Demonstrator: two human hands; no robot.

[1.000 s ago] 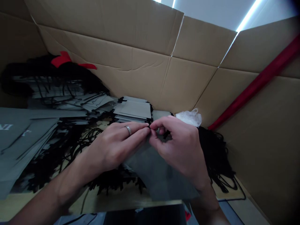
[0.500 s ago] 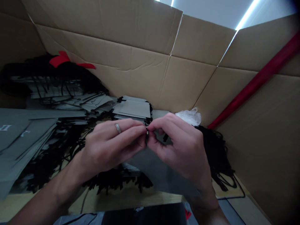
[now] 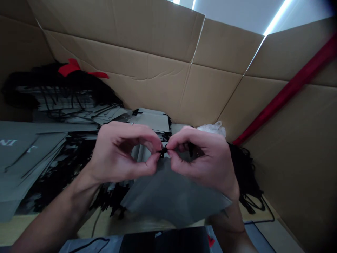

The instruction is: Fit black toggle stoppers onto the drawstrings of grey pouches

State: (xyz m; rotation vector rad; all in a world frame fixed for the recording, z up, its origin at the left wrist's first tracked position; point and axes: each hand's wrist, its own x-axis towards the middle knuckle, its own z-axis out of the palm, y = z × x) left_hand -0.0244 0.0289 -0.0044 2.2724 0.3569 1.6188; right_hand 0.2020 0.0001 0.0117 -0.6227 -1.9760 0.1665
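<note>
My left hand [image 3: 118, 151] and my right hand [image 3: 207, 158] meet fingertip to fingertip in the middle of the view. Between them is a black cord [image 3: 164, 151], bunched like a small knot, pinched by thumb and forefinger on each side. Just below it hangs a grey paper bag [image 3: 176, 196], flat and tilted, its top edge close to the cord. Another dark bit of cord [image 3: 191, 149] shows inside the curl of my right fingers. Whether the cord passes through the bag is hidden by my fingertips.
Flat grey bags with white print [image 3: 15, 154] and black cord ends lie at left. Behind them is a heap of black cords [image 3: 97, 88] with a red strip. A grey stack [image 3: 152, 119], clear plastic [image 3: 213, 129] and more black cords [image 3: 243, 172] stand before the cardboard wall [image 3: 147, 70].
My left hand has turned, so thumb and forefinger now form an open ring. The black knot has come into sight between the fingertips, and the grey bag shows more fully below.
</note>
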